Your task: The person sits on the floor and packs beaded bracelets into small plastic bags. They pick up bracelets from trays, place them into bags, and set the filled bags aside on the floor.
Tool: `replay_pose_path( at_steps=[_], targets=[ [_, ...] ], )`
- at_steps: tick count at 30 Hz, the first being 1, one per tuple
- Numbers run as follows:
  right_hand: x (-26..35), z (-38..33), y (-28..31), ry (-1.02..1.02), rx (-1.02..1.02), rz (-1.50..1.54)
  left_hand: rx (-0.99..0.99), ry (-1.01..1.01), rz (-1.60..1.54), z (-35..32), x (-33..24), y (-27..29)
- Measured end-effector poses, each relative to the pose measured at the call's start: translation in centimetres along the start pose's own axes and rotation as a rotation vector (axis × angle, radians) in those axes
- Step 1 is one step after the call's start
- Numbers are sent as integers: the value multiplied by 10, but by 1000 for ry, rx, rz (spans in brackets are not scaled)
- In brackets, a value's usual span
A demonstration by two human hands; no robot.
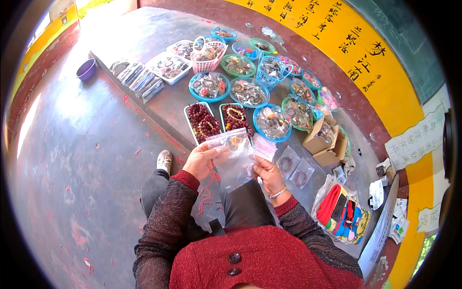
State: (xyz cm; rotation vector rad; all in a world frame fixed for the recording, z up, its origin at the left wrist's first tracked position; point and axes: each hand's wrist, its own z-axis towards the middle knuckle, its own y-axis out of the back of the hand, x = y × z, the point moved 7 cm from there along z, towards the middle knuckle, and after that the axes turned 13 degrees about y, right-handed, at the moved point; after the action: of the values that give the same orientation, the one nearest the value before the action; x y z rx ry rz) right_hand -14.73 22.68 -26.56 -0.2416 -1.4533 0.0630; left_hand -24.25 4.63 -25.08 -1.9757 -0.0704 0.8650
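Holding a clear plastic zip bag [234, 161] between both hands, the person stands at the edge of a raised grey concrete ledge [159, 103] that serves as the tabletop. The left hand [204, 159] has its grip clamped on the bag's upper left corner, thumb across the top strip; the right hand [267, 174] pinches the bag's right side, fingers together on the plastic. A small orange-brown beaded item appears to sit inside near the top, though glare makes this uncertain. The bag hangs in the air just before the ledge, above the person's knees. Judged from this view, bagging is well advanced overall: two flat clear packets holding dark bead rings [294, 168] already lie on the ledge, and a stack of small pink-edged bags [264, 147] waits just beside the right hand. Two white rectangular trays of dark red bead bracelets [218, 120] remain full, so much stock looks unbagged. Round blue and green plastic baskets [250, 91] crowd the ledge behind, leaving little bare surface near the hands. Open floor [72, 159] lies wide to the left; an open brown cardboard box [321, 137] and a colourful striped fabric bag [342, 212] close in the right.
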Motion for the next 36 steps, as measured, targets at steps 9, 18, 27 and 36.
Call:
replay_pose_path(
  at_steps=[9,18,27,36],
  targets=[
    [18,-2,-7,-221,313,-234,-75,-148,346,-5,-11,4],
    [88,19,-68,320,366,-800,51,-49,928,-30,-6,-32],
    [36,21,-48,49,259,-505,-110,-132,944,-8,-5,2],
    [25,21,-39,-7,150,-354,-509,-591,1094,-25,-27,-5]
  ],
)
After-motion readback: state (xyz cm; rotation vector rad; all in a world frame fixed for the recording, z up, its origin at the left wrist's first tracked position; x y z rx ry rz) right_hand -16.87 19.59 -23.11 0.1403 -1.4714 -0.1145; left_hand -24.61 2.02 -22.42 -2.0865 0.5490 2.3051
